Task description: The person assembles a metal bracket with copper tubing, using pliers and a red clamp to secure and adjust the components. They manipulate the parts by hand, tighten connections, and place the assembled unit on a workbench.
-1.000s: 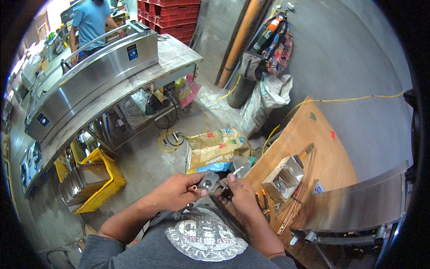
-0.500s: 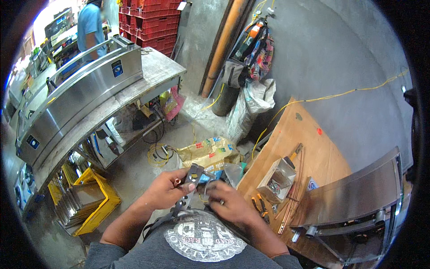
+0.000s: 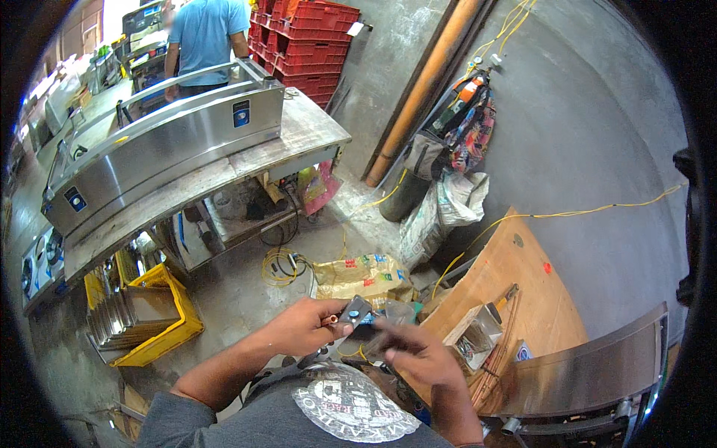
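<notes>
My left hand [image 3: 310,327] is closed around a flat grey metal piece with holes [image 3: 358,308], which rises from between thumb and fingers in front of my chest. A short copper tube [image 3: 329,320] pokes out of the same grip, its open end showing. Just right of the metal piece is my right hand [image 3: 422,352], its fingers smeared by motion. Whether it holds anything cannot be made out.
At right, a plywood board [image 3: 549,321] bears an open box of small parts [image 3: 478,340], copper rods [image 3: 499,351] and a curved steel panel [image 3: 590,369]. A steel housing [image 3: 172,153] lies on the left bench [image 3: 314,128], with a yellow crate [image 3: 187,302] below. A person [image 3: 209,45] stands beyond.
The view has shifted, so the surroundings sit further right and lower. The metal piece now tilts more to the right. My right hand has swung away from it, blurred.
</notes>
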Demonstrator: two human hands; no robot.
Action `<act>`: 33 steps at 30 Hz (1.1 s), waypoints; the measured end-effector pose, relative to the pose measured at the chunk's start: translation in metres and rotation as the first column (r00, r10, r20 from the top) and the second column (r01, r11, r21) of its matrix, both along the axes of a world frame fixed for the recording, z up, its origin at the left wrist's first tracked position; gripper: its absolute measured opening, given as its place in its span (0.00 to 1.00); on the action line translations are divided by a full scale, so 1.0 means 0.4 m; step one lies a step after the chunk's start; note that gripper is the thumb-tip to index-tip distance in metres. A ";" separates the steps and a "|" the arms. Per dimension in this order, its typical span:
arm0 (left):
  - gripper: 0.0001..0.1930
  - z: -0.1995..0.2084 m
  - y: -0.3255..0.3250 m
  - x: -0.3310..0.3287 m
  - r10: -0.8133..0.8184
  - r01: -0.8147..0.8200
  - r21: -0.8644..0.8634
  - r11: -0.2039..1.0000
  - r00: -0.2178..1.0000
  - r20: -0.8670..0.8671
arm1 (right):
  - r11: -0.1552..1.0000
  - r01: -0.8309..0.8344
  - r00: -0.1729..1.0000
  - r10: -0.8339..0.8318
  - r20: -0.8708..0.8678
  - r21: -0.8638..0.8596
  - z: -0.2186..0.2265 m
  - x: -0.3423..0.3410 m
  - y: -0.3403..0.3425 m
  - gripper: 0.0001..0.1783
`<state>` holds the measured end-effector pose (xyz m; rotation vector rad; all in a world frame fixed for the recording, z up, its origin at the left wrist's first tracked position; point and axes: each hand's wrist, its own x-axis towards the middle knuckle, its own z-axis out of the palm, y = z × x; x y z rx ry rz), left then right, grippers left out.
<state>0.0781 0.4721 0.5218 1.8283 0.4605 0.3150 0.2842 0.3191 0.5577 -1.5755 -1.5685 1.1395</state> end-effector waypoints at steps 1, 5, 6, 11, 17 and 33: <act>0.16 0.005 -0.004 -0.005 -0.001 0.001 -0.015 1.000 1.000 -0.018 | 0.996 0.090 0.995 -0.090 -0.034 0.014 -0.001 0.008 0.011 0.31; 0.17 0.009 -0.013 -0.016 0.001 -0.002 -0.036 0.999 1.000 -0.023 | 0.995 -0.093 0.992 0.091 0.083 0.019 -0.097 0.028 0.021 0.29; 0.17 0.008 -0.011 -0.012 0.010 -0.010 -0.030 0.999 1.000 -0.002 | 0.978 -0.206 0.974 0.207 0.093 -0.024 -0.107 0.026 0.013 0.29; 0.17 0.014 -0.014 -0.044 0.050 -0.050 -0.021 0.999 0.999 0.008 | 0.980 0.069 0.919 -0.136 -0.371 -0.188 0.006 -0.007 0.019 0.26; 0.16 0.001 -0.016 -0.054 0.064 -0.063 -0.009 0.998 0.998 0.000 | 0.958 -0.285 0.948 0.280 -0.152 -0.016 -0.062 -0.019 0.021 0.26; 0.14 0.011 -0.045 -0.077 0.077 -0.077 0.003 0.997 0.997 -0.028 | 0.979 -0.182 0.982 0.178 -0.058 -0.087 -0.086 -0.010 0.057 0.31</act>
